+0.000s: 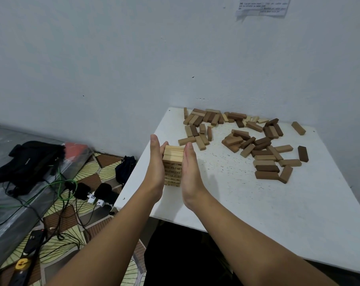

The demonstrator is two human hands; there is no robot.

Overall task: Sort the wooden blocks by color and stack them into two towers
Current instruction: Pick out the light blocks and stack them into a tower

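I judge the step in hand to be squaring up the first tower: a stack of pale, light-wood rectangular blocks (pixel 173 165) stands near the left edge of the white speckled table (pixel 247 203), several layers high, with my two palms flat against its sides. My left hand (pixel 157 166) presses the left face, fingers straight and pointing away from me, the thumb lying near the top layer. My right hand (pixel 190 172) mirrors it on the right face, fingers straight too. Neither hand curls round anything; both are flat and pressing, not grasping. Both forearms reach in from the near edge and converge on the stack.

The rest of the work lies toward the far edge and the far right corner: a scattered heap of loose light and dark brown wooden blocks (pixel 243 137), the two colours mixed together, some piled on each other. No dark tower is begun that I can see.

The next move, as I reckon it, calls for easing both palms off evenly so the stack does not lean, then reaching across to the heap for another pale block.
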